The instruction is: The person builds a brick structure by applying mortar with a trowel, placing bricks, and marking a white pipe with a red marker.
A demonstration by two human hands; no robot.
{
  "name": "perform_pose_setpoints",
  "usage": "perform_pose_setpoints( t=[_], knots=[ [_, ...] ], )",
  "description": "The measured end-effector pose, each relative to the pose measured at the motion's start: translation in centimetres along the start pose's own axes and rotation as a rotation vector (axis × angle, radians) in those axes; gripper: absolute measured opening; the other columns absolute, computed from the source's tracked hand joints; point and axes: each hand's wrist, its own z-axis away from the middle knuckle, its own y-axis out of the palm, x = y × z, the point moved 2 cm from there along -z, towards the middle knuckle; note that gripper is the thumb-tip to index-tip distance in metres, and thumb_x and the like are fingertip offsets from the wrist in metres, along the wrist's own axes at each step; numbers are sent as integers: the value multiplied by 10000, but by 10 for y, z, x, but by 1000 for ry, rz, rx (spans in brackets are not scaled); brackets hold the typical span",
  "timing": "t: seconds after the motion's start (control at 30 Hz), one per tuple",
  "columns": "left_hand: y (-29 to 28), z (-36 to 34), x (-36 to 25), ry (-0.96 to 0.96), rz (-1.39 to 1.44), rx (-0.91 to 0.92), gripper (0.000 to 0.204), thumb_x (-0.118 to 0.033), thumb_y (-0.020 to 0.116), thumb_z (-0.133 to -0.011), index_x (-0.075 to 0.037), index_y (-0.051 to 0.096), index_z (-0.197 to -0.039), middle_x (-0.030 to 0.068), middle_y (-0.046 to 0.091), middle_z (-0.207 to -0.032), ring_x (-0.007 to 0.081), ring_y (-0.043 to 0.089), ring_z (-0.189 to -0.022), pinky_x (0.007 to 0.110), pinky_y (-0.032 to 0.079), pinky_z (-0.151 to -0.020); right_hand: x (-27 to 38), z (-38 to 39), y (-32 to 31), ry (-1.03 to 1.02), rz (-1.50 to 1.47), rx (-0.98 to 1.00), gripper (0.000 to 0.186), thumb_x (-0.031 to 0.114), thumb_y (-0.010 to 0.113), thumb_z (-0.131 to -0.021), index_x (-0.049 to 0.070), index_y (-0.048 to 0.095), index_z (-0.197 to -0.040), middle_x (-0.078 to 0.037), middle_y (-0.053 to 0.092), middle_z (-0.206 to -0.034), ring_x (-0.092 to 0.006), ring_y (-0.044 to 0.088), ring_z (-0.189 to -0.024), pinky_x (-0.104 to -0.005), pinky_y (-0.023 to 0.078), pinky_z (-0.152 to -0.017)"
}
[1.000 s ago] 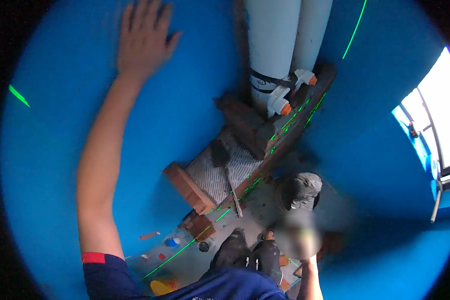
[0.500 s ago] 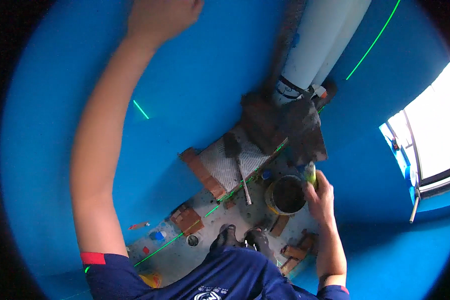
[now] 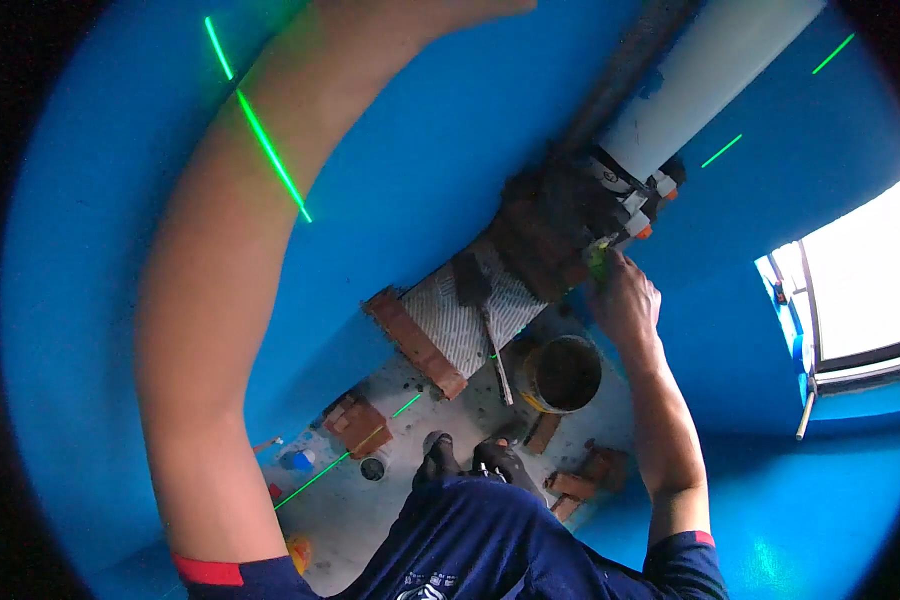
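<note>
My left hand is raised along the blue wall at the top edge, its fingers hidden or out of view; a green laser line crosses the forearm. My right hand grips a tool with a yellow-green handle; its blade is lost among dark, mortar-smeared material at the foot of the white pipes. There sit white fittings with orange caps. Below lies a ledge of ridged grey mortar, edged with brick, with a long-handled tool lying across it.
A mortar bucket stands on the grey floor near my feet. Brick pieces, a broken reddish block and a small dark container lie about. A bright window is at the right.
My right hand has risen from low beside the bucket to the pipe base with the tool. My left hand has shifted up and rightward, partly out of view.
</note>
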Motion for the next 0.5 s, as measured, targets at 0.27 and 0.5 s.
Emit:
perform_pose_setpoints(
  t=[0.27,0.5],
  knots=[
    [6,2,1,21,57,-60,177,-104,544,-820,-6,626,-942,148,587,-1052,284,527,-1087,448,359,-1045,11,2,-6,53,-52,-20,367,204,654,-795,118,581,-1144,-150,651,-1055,-372,620,-964,-454,511,-782],
    [22,-2,5,30,-18,-281,169,-112,540,-819,0,625,-911,150,591,-1057,278,526,-1078,444,364,-1030,-1,11,-12,2,-85,-136,405,204,651,-809,89,573,-1190,-153,648,-1084,-366,619,-994,-439,515,-806]
  ],
)
